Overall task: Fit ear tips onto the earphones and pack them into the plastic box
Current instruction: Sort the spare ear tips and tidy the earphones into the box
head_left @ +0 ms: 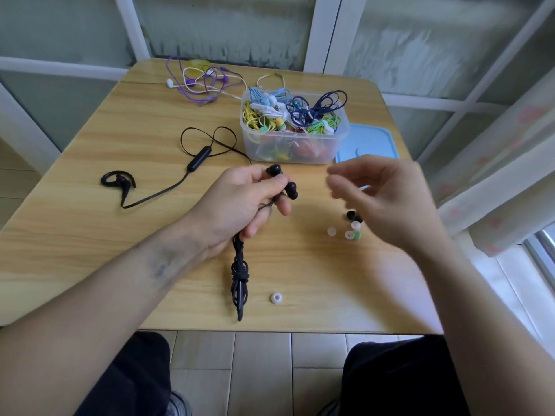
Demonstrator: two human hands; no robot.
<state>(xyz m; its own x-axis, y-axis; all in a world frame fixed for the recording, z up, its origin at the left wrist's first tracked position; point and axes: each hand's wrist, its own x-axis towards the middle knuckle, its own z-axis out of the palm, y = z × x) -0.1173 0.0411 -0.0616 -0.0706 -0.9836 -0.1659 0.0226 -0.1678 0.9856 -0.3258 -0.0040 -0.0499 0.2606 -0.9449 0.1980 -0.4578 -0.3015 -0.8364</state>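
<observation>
Head view, left hand (240, 202) gripping glossy black earphones (283, 183)

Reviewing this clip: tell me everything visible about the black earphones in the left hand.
The black earphones are a wired pair with a matte, plastic look. Two rounded earbuds stick out above the left hand, whose curled fingers and thumb hold the cords just below them. The rest of the cable is wound into a tight bundle that hangs from the grip, its lower end toward the near edge of the wooden table. Whether tips are fitted cannot be told.
</observation>
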